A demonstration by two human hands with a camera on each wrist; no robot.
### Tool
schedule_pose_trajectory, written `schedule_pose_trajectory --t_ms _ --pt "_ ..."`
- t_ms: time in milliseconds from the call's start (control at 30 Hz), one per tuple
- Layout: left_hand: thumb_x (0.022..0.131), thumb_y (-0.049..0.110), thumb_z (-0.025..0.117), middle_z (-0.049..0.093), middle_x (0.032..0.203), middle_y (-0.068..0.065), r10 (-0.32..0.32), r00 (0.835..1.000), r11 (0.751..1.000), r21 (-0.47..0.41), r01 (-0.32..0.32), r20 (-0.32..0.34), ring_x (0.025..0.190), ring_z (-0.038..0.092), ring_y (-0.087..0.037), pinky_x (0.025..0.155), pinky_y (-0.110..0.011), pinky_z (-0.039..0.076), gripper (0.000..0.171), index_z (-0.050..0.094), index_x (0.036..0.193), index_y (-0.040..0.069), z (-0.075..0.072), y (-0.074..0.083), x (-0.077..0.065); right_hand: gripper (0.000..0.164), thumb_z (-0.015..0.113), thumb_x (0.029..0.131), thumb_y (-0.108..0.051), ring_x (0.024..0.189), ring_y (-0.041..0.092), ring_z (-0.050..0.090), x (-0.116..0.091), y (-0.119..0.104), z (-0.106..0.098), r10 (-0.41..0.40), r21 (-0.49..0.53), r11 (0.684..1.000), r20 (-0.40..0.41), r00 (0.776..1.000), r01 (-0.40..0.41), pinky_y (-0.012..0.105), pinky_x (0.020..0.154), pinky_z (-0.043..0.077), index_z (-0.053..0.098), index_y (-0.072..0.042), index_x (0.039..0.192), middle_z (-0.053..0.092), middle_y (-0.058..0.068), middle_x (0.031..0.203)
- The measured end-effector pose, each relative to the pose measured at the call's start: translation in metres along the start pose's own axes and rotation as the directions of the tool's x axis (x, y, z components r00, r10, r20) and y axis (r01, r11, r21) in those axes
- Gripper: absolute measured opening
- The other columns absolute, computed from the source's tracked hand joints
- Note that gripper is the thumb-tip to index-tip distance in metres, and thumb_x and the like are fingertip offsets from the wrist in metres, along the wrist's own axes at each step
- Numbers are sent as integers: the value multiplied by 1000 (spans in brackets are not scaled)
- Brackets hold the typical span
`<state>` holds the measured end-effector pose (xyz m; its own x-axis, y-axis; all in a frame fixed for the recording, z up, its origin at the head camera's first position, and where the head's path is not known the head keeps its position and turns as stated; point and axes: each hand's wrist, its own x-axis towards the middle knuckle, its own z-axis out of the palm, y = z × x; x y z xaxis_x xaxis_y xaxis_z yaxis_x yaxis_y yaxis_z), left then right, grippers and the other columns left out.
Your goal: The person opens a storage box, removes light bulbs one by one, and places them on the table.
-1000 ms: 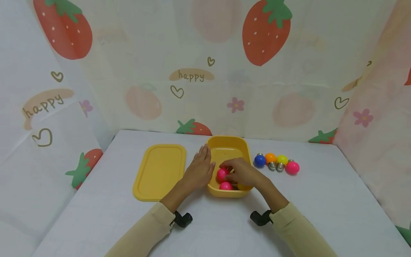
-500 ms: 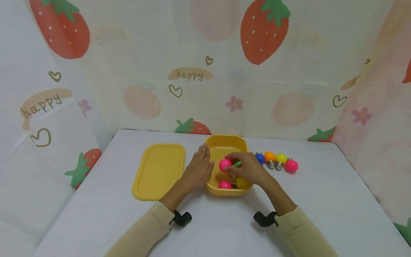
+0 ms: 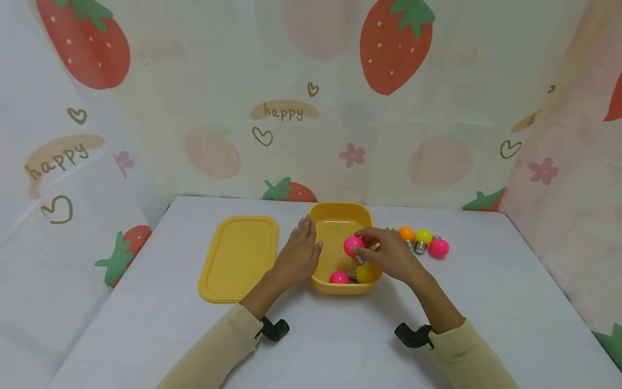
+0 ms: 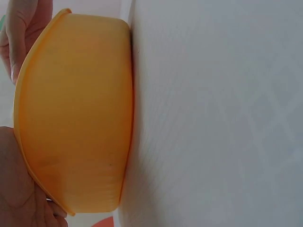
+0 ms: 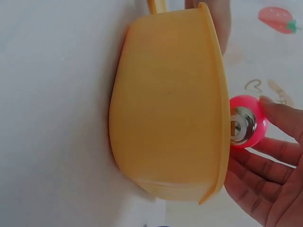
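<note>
A yellow plastic box (image 3: 316, 287) stands on the white table. My left hand (image 3: 297, 253) lies with straight fingers along its left rim. Over the box's right half, my right hand (image 3: 389, 253) pinches a pink light bulb (image 3: 353, 246) by its round end, with the metal screw base pointing down. The right wrist view shows the same bulb (image 5: 255, 123) at rim height between thumb and fingers. A bit of green (image 3: 373, 248) shows under the right fingers, mostly hidden. Inside the box's near end lie another pink bulb (image 3: 339, 277) and a yellow bulb (image 3: 363, 274).
A flat yellow lid (image 3: 239, 259) lies left of the box. Right of the box stand an orange bulb (image 3: 406, 233), a yellow-green bulb (image 3: 424, 236) and a pink bulb (image 3: 439, 248) in a row. The right hand covers most of the row's left end. A printed cloth backdrop (image 3: 335, 129) rises behind the table.
My right hand has lifted the pink bulb from the box's near end and carried it up and to the right. The left hand has stayed at the left rim.
</note>
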<state>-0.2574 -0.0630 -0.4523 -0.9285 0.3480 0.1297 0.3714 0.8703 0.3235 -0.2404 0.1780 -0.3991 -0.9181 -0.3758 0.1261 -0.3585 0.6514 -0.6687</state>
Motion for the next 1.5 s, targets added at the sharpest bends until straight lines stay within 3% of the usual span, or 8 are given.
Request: schedule_pose_trajectory --t_ms 400,867,1267,1500 --pt "111 33 33 6 169 -20 -6 1000 1000 8 6 3 156 7 -33 125 -45 11 66 13 158 -8 1 0 0 44 79 90 -22 95 22 66 -22 9 -15 -19 -34 999 -89 996 16 36 79 60 69 -3 128 73 6 108" --pt "111 33 32 6 168 -21 7 1000 1000 1 -7 -1 156 6 -32 125 -45 10 65 13 158 -8 0 1 -3 43 77 92 -26 98 26 66 -45 30 -30 79 -50 995 -115 990 -85 40 79 61 69 -4 128 72 8 111" --pt "111 32 35 8 168 -22 6 1000 1000 -18 -6 -16 156 8 -33 125 -46 11 65 15 158 -9 -2 2 -4 42 76 93 -22 98 31 68 -45 47 -32 126 -40 990 -169 977 -135 46 82 59 67 3 126 73 16 111" --pt "111 32 34 7 168 -21 1 1000 1000 -13 -1 -8 156 6 -32 125 -45 10 65 15 158 -9 -2 2 -3 45 77 92 -30 93 28 66 -37 59 -26 197 -43 977 -174 965 -208 32 70 60 69 4 121 73 14 103"
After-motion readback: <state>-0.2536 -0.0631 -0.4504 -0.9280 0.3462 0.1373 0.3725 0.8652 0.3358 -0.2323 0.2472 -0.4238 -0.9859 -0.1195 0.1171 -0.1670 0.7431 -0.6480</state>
